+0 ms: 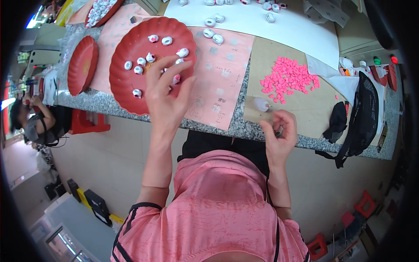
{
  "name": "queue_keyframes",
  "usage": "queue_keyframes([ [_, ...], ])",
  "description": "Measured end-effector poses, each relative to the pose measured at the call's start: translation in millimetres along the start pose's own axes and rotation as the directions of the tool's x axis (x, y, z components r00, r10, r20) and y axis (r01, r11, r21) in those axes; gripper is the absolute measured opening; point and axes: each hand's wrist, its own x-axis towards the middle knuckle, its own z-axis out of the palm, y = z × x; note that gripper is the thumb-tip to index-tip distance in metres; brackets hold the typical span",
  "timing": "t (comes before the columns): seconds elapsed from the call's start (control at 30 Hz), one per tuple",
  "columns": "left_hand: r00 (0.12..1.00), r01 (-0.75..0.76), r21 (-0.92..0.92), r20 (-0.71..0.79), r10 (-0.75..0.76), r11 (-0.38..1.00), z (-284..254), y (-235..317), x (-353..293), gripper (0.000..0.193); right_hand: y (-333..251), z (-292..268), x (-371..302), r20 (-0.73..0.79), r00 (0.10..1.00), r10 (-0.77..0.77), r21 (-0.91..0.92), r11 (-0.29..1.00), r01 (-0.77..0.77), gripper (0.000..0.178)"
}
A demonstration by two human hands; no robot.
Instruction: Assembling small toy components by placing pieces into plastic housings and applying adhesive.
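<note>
My left hand (168, 98) reaches over a large red scalloped plate (124, 48), fingers spread and thumb apart. Several small white bead-like figures with dark and pink marks lie in the plate. One pinkish-white figure (176, 79) shows in the gap between thumb and fingers; it seems to lie in the plate, not gripped. At the table's front edge, my right hand (281, 135) has loosely curled fingers with the thumb apart, and nothing shows in them. Just beyond it is a small whitish bottle (261, 104) with a thin tip. Farther back lies a pile of small bright pink pieces (290, 78) on brown paper.
A smaller red dish (83, 65) stands at the left, and another dish of white figures (101, 11) behind it. More figures (214, 37) lie on pink and white paper. A black mesh bag (364, 109) hangs over the right edge. Another person (37, 115) is at far left.
</note>
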Motion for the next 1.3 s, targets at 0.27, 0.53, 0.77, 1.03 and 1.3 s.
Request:
queue_keyframes([
  [0.27,0.99,0.088,0.243,0.084,-0.112,0.966,110.1,10.7,47.4,0.019,4.9,18.7,13.8,0.056,0.995,-0.079,-0.104,0.991,0.084,0.038],
  [0.53,0.909,0.35,-0.393,0.361,-0.207,0.851,91.6,12.5,25.5,0.025,2.3,0.6,2.5,0.03,0.999,-0.043,0.202,0.979,0.036,0.029],
  [0.77,0.572,0.75,-0.562,0.816,-0.086,-0.349,59.7,20.9,-52.8,0.03,-20.0,-26.5,-11.5,0.002,0.997,0.08,0.319,0.945,-0.076,0.029],
  [1.03,0.536,0.74,-0.539,0.834,-0.132,-0.401,44.5,35.8,-66.9,0.031,-19.2,-42.4,-17.6,0.102,0.992,-0.07,0.143,0.988,0.055,0.044],
  [1.3,0.56,0.727,-0.576,0.812,-0.165,-0.373,46.1,36.4,-72.0,0.031,-19.7,-34.2,-19.3,0.071,0.998,0.002,0.138,0.99,-0.012,0.039],
])
